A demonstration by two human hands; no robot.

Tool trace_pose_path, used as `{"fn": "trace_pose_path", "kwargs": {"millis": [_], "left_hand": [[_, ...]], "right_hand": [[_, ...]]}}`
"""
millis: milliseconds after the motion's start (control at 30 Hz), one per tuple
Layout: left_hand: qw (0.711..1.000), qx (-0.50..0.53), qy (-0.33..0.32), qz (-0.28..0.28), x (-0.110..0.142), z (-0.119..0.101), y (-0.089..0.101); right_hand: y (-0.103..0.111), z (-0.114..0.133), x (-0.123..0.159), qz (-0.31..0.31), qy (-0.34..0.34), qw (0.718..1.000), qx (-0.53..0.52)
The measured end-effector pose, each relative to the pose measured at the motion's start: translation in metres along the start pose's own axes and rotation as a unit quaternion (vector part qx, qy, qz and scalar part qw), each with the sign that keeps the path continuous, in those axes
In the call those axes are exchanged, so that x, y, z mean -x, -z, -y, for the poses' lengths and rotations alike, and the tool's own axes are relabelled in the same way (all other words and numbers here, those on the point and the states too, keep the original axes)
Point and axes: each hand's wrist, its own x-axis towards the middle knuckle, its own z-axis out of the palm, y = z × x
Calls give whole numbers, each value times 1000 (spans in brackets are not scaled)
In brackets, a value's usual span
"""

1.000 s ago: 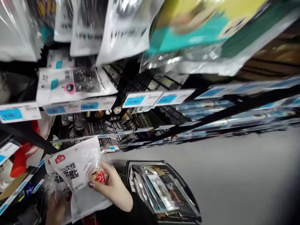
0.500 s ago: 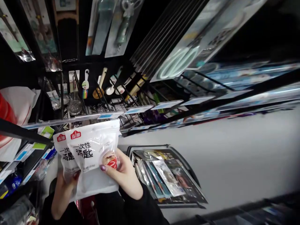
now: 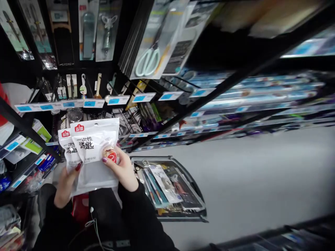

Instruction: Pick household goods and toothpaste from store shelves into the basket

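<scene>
Two white pouches printed as disposable soup spoons are held up side by side, partly overlapping. My right hand (image 3: 124,169) grips the front pouch of disposable soup spoons (image 3: 95,172), thumb on its face beside a red-and-white picture. Behind and to the left is the second pouch of disposable soup spoons (image 3: 66,142), pinched by my left hand (image 3: 64,186) with the thumb across its front. The fingers behind both pouches are hidden. Each pouch looks upright and carries a red logo at its top left.
A shopping basket (image 3: 204,209) holding several packaged kitchen tools stands on the floor (image 3: 240,181) to the right. Ahead, shelves with price tags (image 3: 90,104) bear hanging utensils, including packaged scissors (image 3: 149,61). A shelf post (image 3: 19,122) slants close by on the left.
The view has swung, so the shelves, basket and pouches sit further left and sharper in it. Both hands keep hold of their pouches.
</scene>
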Motion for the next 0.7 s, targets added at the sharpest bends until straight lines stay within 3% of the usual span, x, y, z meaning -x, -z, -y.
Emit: {"fn": "trace_pose_path", "kwargs": {"millis": [233, 400, 533, 700], "left_hand": [[991, 126, -34, 19, 49, 47, -14], [990, 94, -89, 54, 71, 78, -11], [987, 75, -116, 79, 84, 83, -5], [989, 101, -99, 39, 84, 86, -2]], "right_hand": [[38, 9, 91, -12, 59, 998, -3], [47, -4, 145, -23, 70, 997, -2], [45, -13, 168, -37, 79, 996, -1], [46, -41, 163, -37, 90, 995, 4]]}}
